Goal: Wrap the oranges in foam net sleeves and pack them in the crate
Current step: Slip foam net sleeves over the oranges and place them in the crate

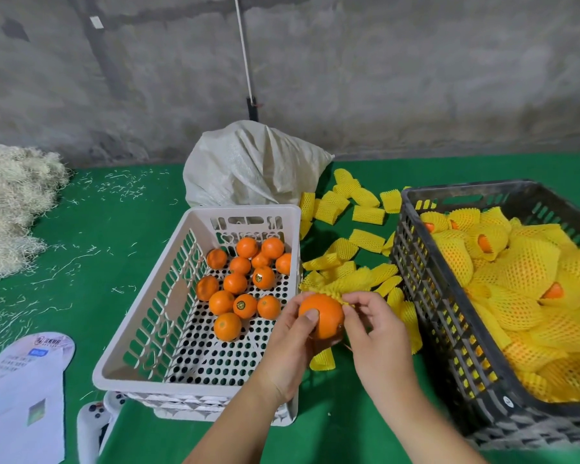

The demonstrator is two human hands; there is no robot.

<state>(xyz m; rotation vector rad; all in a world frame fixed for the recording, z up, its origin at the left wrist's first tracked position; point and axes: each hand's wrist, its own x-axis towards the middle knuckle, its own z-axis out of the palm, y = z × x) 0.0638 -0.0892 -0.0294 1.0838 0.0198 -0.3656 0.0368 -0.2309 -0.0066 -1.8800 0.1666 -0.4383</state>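
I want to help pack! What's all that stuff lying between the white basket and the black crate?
In the head view, loose yellow foam net sleeves lie on the green table between the white basket and the black crate.

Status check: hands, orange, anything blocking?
Left hand grips orange. Right hand pinches sleeve at its top. Orange not yet sleeved. Path to black crate clear.

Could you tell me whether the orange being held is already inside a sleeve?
Not yet: the orange is mostly bare, the foam net sleeve only at its top.

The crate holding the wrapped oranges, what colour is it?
The crate is black, seen in the head view.
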